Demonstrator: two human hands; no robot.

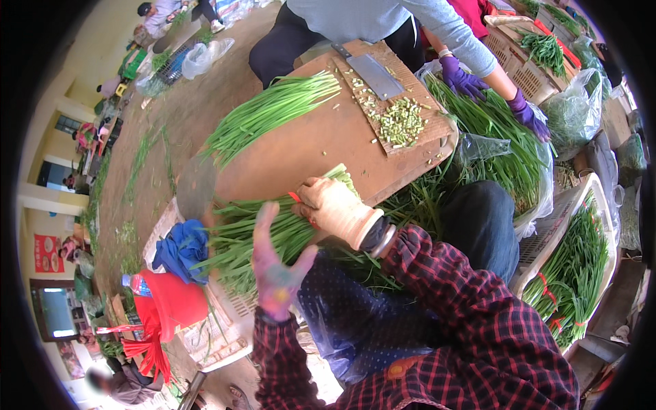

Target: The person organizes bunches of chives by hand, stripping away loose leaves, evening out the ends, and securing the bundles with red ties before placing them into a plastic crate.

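Note:
My right hand [335, 208], in a cream glove, is closed around a bunch of long green garlic chives [236, 222] at the near edge of the brown tabletop [266, 160]. A bit of red tie shows by its fingers. My left hand [275, 270], in a stained pinkish glove, is raised just nearer to me than the bunch, thumb and fingers apart and holding nothing. Another pile of chives [273, 113] lies loose across the table's far side. A cleaver [376, 75] rests on a wooden chopping board [355, 89] beside chopped stem ends [403, 121].
Across the table, a co-worker's purple-gloved hands [465, 78] touch chives in a plastic bag [506, 140]. Tied bunches fill a white crate [608, 205] at right. On the left are a red bag [174, 304] with red strips, a blue cloth [181, 251] and a bottle [137, 285].

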